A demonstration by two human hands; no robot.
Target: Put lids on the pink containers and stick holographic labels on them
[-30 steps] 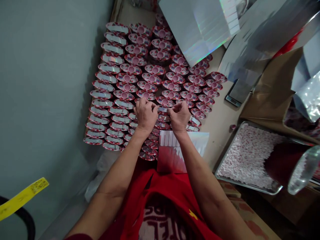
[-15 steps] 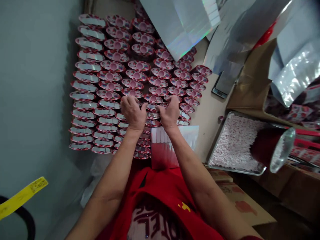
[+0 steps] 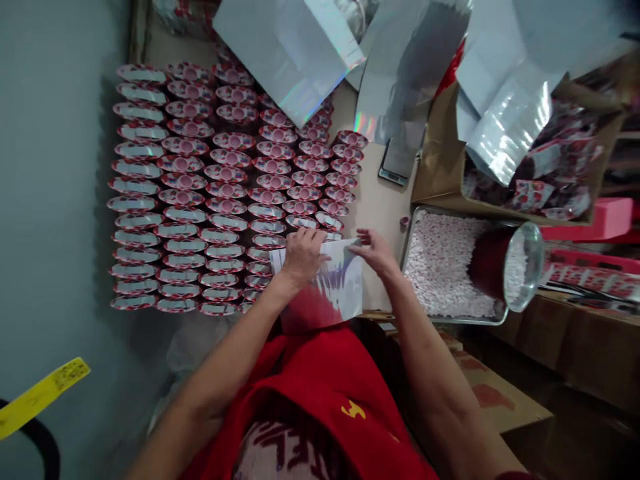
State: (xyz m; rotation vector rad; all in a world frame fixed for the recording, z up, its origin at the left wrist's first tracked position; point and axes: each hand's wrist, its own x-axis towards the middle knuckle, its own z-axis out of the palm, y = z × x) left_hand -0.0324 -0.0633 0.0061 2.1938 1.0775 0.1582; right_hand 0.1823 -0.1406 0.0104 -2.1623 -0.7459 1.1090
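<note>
Several rows of small red-and-white printed pouches (image 3: 220,193) stand open on the table, some showing pink insides, others silver. My left hand (image 3: 301,257) presses on a shiny sheet of silver-and-red strips (image 3: 330,287) lying at the table's near edge. My right hand (image 3: 375,250) pinches the sheet's upper right corner. Both hands sit just in front of the nearest row of pouches.
A metal tray (image 3: 415,230) of small white pieces lies to the right, with a red scoop cup (image 3: 505,267) resting in it. Holographic silver sheets (image 3: 290,47) lean at the back. A small scale (image 3: 397,160) and cardboard boxes (image 3: 440,167) stand at the right.
Both hands have left the pouch they were working at and come back toward me onto the strip sheet. The view has swung to the right.
</note>
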